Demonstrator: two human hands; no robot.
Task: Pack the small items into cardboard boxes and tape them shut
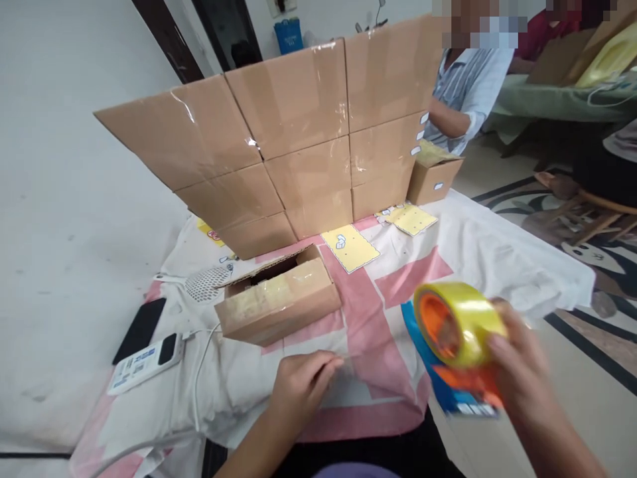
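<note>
"Cloth-covered tabletop (368,332), pink and white. Which step?"

"Taping, probably: right hand (522,365) grips the tape (480,322); left hand (303,382) curled, whether holding anything I can't tell."

"Next?"

"Likely calls for bringing tape to the gaping box (291,318)."

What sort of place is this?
Probably a makeshift workspace, perhaps in a home: a wall of stacked brown cardboard boxes, a round yellow tape roll, and a pink-and-white fabric tablecloth.
</note>
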